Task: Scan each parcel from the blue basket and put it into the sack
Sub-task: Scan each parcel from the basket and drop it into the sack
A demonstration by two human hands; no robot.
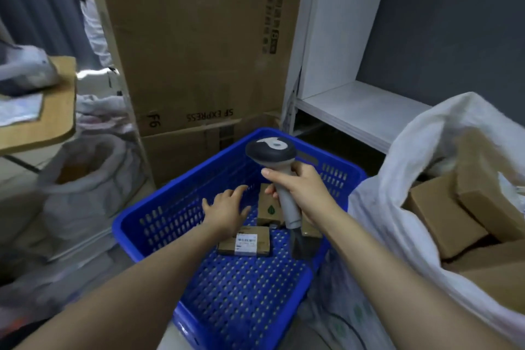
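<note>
Left hand (227, 212) hovers just above labelled parcel (244, 241) in basket (159, 187).

You have three parcels (264, 209) in one blue basket (159, 202), one scanner (279, 179), and one sack (397, 179) at 3 o'clock holding at least three boxes (446, 216).

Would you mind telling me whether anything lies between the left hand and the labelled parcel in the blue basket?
Nothing visible does. The left hand hovers open just above the labelled parcel in the blue basket. The scanner, held in the right hand, is off to the right, over the other parcels.
</note>
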